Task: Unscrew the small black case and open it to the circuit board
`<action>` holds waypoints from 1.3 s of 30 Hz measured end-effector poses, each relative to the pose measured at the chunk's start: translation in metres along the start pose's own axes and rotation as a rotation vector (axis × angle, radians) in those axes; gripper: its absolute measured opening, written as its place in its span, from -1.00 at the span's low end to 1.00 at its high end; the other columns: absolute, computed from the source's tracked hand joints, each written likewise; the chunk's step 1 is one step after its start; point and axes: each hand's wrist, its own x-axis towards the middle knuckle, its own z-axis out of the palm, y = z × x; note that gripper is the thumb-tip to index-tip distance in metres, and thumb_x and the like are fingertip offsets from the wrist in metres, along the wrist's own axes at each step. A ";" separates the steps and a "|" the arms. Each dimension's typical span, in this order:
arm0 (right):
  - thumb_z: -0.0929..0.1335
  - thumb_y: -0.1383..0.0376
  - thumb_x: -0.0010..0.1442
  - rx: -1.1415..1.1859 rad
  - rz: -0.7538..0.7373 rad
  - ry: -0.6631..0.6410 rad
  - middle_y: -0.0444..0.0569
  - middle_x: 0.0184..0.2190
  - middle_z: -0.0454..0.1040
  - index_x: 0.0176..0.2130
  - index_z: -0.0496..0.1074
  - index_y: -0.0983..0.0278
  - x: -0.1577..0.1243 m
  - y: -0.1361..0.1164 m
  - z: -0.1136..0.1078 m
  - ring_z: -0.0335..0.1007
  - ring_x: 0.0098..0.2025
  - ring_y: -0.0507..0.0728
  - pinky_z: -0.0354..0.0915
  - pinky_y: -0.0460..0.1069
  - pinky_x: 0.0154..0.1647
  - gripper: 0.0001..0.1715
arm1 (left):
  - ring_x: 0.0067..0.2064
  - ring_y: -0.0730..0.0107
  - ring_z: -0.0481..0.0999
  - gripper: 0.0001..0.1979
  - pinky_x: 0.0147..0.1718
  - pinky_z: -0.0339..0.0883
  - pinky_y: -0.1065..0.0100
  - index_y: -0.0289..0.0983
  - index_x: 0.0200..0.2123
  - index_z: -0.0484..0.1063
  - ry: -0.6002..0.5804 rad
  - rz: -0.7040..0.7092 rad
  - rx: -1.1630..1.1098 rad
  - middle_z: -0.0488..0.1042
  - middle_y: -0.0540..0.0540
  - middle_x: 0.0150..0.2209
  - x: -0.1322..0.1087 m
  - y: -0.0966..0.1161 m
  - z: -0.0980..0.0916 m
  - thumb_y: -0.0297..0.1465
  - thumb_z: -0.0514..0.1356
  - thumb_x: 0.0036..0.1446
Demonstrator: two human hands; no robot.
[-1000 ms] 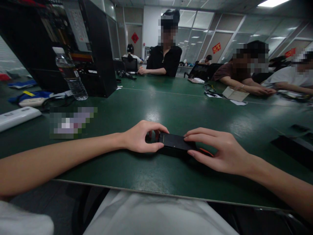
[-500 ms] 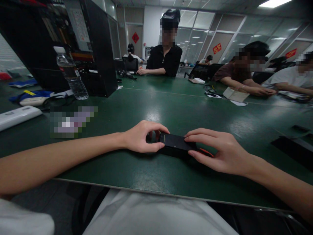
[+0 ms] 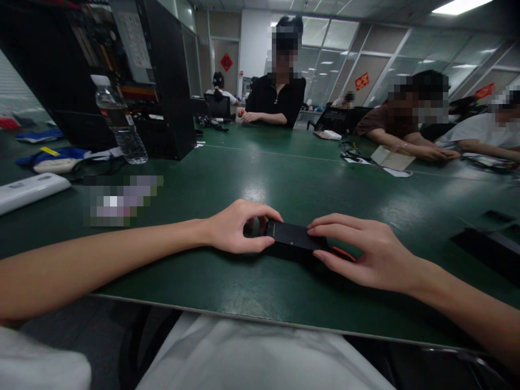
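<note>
A black rectangular box-shaped device (image 3: 293, 235) with a small screw or hole on its top rests on the green table (image 3: 239, 292) in front of me. Its exact kind is unclear. My left hand (image 3: 244, 226) grips the device's left end between thumb and fingers. At the opposite end, my right hand (image 3: 361, 246) holds it, fingers on the far edge and thumb on the near side. A red-orange strip (image 3: 343, 253) shows under my right hand, partly covered by it. The underside is hidden.
A black computer case (image 3: 168, 81) stands at the left behind a water bottle (image 3: 122, 127). A white power strip (image 3: 32, 190) lies at far left, a dark flat object (image 3: 487, 249) at right. Across the table, a person in black (image 3: 276, 100) and others sit.
Both hands keep their hold on the black device with no visible shift. The person opposite has moved their hands slightly, and my view has tilted a little.
</note>
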 end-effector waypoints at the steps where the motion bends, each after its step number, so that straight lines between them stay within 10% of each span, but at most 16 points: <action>1: 0.37 0.29 0.30 0.002 0.003 -0.002 0.08 -0.10 0.59 -0.02 0.48 0.24 0.000 0.000 0.000 0.59 -0.16 0.14 0.53 -0.03 -0.18 -0.75 | -0.28 0.35 0.55 -0.60 -0.36 0.40 0.41 -0.38 0.01 0.49 -0.001 0.000 -0.001 0.61 -0.19 -0.16 0.000 0.000 0.000 -0.31 0.26 0.13; 39: 0.37 0.29 0.32 -0.034 -0.019 -0.017 0.09 -0.08 0.57 -0.01 0.45 0.27 -0.001 0.002 0.002 0.58 -0.12 0.14 0.52 -0.04 -0.14 -0.76 | -0.31 0.36 0.58 -0.63 -0.29 0.50 0.40 -0.36 0.00 0.50 -0.004 -0.016 -0.062 0.59 -0.16 -0.25 -0.001 0.001 -0.001 -0.32 0.28 0.14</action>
